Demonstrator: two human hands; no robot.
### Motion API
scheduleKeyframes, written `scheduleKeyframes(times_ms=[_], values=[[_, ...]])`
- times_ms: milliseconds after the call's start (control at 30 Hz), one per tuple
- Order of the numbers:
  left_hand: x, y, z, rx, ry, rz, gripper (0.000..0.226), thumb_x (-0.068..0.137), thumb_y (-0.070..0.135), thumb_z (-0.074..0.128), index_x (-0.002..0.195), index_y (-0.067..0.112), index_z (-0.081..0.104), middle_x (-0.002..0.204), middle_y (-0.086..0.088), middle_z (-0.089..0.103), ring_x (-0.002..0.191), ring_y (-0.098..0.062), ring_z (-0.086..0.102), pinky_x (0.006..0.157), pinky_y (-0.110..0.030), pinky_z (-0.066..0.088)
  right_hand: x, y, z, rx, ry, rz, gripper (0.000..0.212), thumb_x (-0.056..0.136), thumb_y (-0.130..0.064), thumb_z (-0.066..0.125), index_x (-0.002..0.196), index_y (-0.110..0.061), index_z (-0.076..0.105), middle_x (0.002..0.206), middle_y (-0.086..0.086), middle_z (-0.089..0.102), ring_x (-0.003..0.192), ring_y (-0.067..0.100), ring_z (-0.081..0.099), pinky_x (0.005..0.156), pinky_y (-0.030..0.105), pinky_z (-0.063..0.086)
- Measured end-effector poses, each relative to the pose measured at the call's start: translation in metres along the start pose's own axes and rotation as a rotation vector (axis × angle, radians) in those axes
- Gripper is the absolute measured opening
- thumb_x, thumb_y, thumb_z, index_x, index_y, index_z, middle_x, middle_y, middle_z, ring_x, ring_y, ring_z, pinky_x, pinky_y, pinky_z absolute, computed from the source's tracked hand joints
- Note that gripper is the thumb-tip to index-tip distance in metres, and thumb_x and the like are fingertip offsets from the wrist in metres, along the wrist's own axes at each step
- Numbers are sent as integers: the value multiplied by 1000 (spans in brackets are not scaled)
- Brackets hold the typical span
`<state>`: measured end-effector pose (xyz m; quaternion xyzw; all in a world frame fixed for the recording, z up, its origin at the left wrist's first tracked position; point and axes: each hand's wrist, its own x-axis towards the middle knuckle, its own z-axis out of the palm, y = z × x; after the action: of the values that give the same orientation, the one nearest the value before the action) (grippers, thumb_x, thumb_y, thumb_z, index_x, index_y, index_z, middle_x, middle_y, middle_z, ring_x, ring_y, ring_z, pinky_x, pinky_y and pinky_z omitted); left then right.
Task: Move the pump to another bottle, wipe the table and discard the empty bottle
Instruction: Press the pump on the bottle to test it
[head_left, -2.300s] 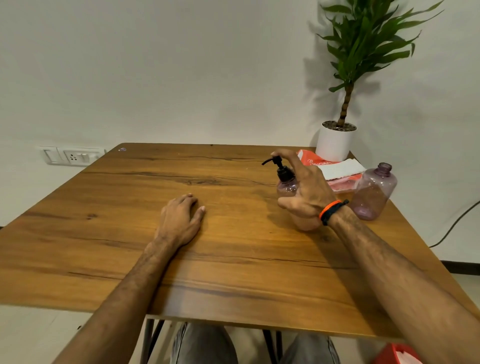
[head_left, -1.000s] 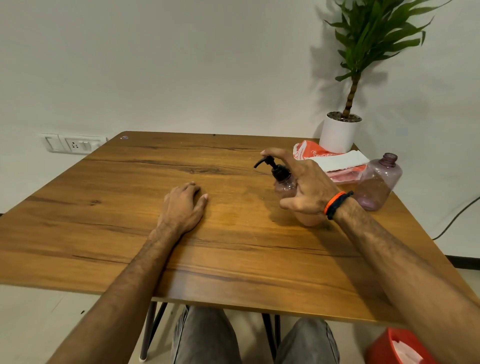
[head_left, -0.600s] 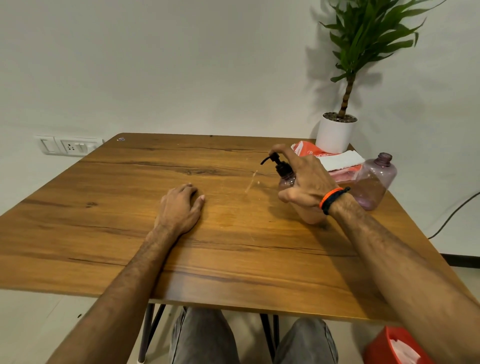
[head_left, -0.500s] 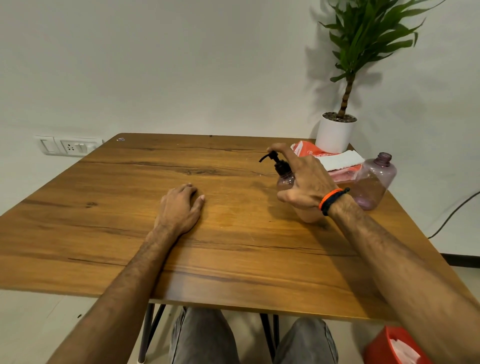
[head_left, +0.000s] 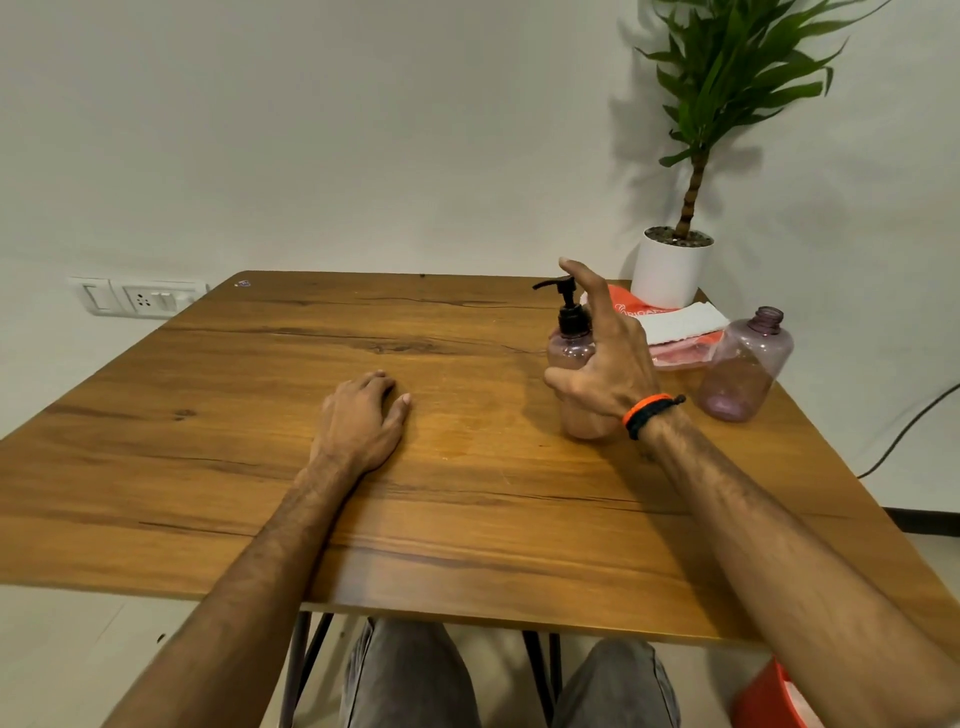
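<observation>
Two bottles stand on the wooden surface (head_left: 260, 441), toward its far right. Behind them sit a potted plant (head_left: 672, 270) and an orange pack (head_left: 675, 338) with a white cloth (head_left: 680, 322) on top. At the lower right, on the floor, is a red bin (head_left: 769, 701). The uncapped bottle (head_left: 745, 364) is well right of the right hand (head_left: 602, 369), which grips the pump bottle (head_left: 571, 358) around its body, index finger raised off the black pump (head_left: 566, 306). The left hand (head_left: 363, 415) rests flat on the wood, fingers relaxed, holding nothing. A faint damp patch (head_left: 457, 431) shows between the hands, too dim to be sure. Likely risks: pressing the nozzle would squirt liquid across the wood, adding to the wiping, and unscrewing one-handed could tip the light bottle, since the other hand is not steadying it
</observation>
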<state>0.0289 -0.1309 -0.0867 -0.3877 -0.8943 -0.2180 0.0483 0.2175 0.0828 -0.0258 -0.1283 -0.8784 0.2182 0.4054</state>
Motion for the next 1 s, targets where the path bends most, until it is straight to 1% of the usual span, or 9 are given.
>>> scheduleKeyframes(times_ms=[133, 200, 300, 400, 500, 567, 667, 833, 1000], values=[[0, 0, 0, -4, -3, 2, 47, 98, 40, 47, 132, 10, 57, 144, -8, 52, 130, -28, 47, 109, -41, 35, 1, 3, 11, 42, 84, 21, 112, 58, -21, 79, 149, -38, 16, 86, -13, 62, 77, 4, 65, 68, 15, 56], [0, 0, 0, 2, -5, 2, 47, 98, 40, 46, 132, 10, 57, 144, -8, 51, 131, -28, 47, 109, -40, 35, 0, 5, 15, 63, 113, 46, 113, 60, -26, 81, 149, -39, 13, 87, -18, 60, 81, 0, 64, 70, 14, 53], [0, 0, 0, 3, -8, 2, 47, 98, 40, 46, 133, 10, 57, 145, -7, 51, 131, -28, 46, 110, -41, 35, -2, 7, 17, 81, 115, 88, 111, 61, -32, 82, 149, -39, 14, 95, -21, 60, 91, 5, 64, 81, 27, 57], [0, -1, -1, -1, -15, 9, 47, 98, 39, 46, 133, 9, 57, 145, -9, 51, 131, -28, 46, 110, -42, 35, -7, 9, 18, 75, 73, 130, 104, 64, -39, 82, 145, -35, 17, 113, -11, 63, 106, 13, 62, 92, 39, 55], [1, -1, -1, 5, -18, 9, 47, 98, 40, 46, 133, 9, 56, 144, -9, 51, 131, -28, 46, 110, -41, 35, -17, 11, 17, 67, 30, 181, 110, 62, -48, 85, 147, -29, 18, 141, 3, 51, 128, 21, 50, 105, 37, 43], [1, -1, -1, 9, -19, 5, 47, 98, 40, 46, 133, 10, 56, 144, -9, 51, 131, -28, 46, 110, -42, 35, -24, 13, 15, 55, 8, 215, 113, 62, -50, 85, 149, -27, 17, 149, 5, 42, 134, 22, 43, 108, 37, 39], [1, -1, 0, 8, -17, 2, 47, 98, 41, 46, 132, 10, 57, 144, -9, 52, 131, -29, 47, 109, -42, 35, -35, 16, 11, 15, -17, 293, 109, 63, -48, 85, 148, -24, 21, 149, 3, 42, 133, 21, 43, 108, 37, 40], [1, -2, 0, 13, -20, 4, 48, 98, 42, 45, 132, 10, 57, 143, -9, 52, 130, -29, 47, 108, -42, 35, -32, 21, 13, 12, -37, 363, 88, 63, -48, 86, 135, -21, 41, 120, -4, 59, 108, 15, 56, 83, 24, 43], [1, -2, 1, 18, -6, 2, 48, 98, 42, 45, 131, 11, 58, 143, -7, 53, 129, -28, 48, 108, -40, 37, -4, 30, 36, 39, 7, 422, 79, 64, -43, 87, 128, -18, 47, 119, -3, 63, 102, 11, 54, 86, 27, 46]])
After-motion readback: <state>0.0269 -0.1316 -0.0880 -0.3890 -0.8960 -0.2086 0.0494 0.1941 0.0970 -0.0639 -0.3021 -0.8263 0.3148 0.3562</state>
